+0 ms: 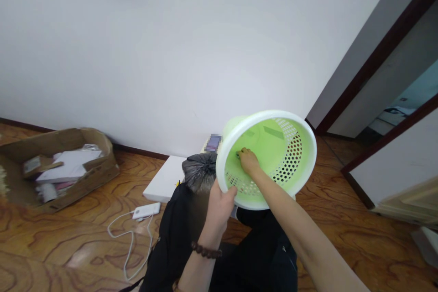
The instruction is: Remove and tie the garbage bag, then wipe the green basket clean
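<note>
A light green basket [270, 146] with a white rim and rows of holes is tilted, its mouth facing me. My left hand [221, 203] grips the near left part of the rim, the thumb over the edge. Reaching inside, my right hand [248, 160] has its fingers bent together near the basket's inner wall. Something small and dark shows at those fingertips, too small to name. A dark grey plastic bag [201, 171] lies just left of the basket, close to my left hand.
On the floor at the left stands an open cardboard box [99, 180] with packages inside. A white flat box [164, 178] and a white power bank [146, 211] with a looping cable lie nearer. A white wall [153, 54] rises behind; a doorway is at the right.
</note>
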A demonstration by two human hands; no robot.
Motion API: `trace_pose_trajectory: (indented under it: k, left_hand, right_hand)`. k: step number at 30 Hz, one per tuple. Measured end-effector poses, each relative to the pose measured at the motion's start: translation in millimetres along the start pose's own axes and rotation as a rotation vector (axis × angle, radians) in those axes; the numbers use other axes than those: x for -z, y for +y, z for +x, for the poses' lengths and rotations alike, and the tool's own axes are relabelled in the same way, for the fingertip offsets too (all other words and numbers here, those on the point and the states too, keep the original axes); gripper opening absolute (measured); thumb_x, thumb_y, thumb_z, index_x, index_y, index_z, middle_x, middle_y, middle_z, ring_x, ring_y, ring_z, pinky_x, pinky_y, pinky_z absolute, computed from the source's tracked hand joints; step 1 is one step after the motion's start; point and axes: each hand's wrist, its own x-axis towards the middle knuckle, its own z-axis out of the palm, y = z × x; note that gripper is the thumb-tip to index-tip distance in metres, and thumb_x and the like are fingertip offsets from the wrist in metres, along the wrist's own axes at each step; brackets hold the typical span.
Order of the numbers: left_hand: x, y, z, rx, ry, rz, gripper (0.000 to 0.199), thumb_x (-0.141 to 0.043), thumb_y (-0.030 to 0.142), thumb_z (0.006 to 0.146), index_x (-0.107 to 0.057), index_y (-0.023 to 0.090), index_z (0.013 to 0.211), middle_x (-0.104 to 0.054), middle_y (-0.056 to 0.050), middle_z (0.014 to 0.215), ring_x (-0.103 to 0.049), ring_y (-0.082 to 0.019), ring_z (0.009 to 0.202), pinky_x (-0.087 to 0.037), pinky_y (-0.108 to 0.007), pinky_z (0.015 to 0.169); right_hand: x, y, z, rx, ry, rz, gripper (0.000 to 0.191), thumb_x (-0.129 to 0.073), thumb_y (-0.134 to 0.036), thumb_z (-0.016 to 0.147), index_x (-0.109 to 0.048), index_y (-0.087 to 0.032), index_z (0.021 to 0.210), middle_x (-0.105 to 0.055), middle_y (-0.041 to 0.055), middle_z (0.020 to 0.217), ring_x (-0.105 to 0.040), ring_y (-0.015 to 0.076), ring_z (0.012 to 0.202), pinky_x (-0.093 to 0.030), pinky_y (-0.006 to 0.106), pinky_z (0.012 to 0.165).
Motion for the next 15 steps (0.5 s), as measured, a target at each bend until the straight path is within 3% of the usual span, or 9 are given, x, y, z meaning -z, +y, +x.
trace_pose_trajectory:
  k: [5, 10, 13, 15]
  left_hand:
    - [-1.6, -6.2, -0.6, -0.006, 0.032, 0.038, 0.04, -0.053, 0.011, 0.065, -0.056, 0.014, 0.105, -0.065, -0.006, 0.091, -0.06, -0.019, 0.083, -0.047, -0.032, 0.076]
    - [2.2, -16.0, 8.0, -0.093, 0.028, 0.013, 0.046, -0.054, 0.011, 0.066, -0.054, 0.014, 0.111, -0.064, -0.008, 0.102, -0.059, -0.02, 0.092, -0.047, -0.032, 0.081]
    - [3.7, -19.8, 13.1, -0.097, 0.059, 0.005, 0.048, -0.055, 0.01, 0.065, -0.054, 0.014, 0.113, -0.063, -0.009, 0.105, -0.059, -0.02, 0.094, -0.046, -0.034, 0.084]
    - [4.2, -21.9, 15.2, -0.076, 0.079, 0.004, 0.049, -0.055, 0.009, 0.064, -0.054, 0.014, 0.113, -0.064, -0.009, 0.104, -0.059, -0.021, 0.094, -0.046, -0.036, 0.085]
  right_hand:
    - [8.2, 10.6, -4.2, 0.001, 0.013, 0.046, 0.03, -0.036, -0.009, 0.084, -0.057, -0.016, 0.105, -0.06, 0.011, 0.099, -0.055, 0.0197, 0.087, -0.04, 0.029, 0.073]
    - [28.7, 26.5, -3.6, -0.107, 0.099, 0.471, 0.019, -0.047, -0.016, 0.078, -0.054, -0.014, 0.096, -0.062, 0.0092, 0.089, -0.057, 0.0185, 0.08, -0.042, 0.028, 0.07]
    - [39.3, 36.2, -3.0, -0.24, -0.063, 0.887, 0.014, -0.051, -0.019, 0.075, -0.053, -0.013, 0.088, -0.062, 0.0084, 0.081, -0.058, 0.0166, 0.072, -0.044, 0.026, 0.063]
    - [43.2, 38.9, -6.3, -0.232, -0.2, 1.146, 0.013, -0.052, -0.015, 0.072, -0.053, -0.012, 0.084, -0.061, 0.0072, 0.079, -0.058, 0.0149, 0.07, -0.045, 0.025, 0.062]
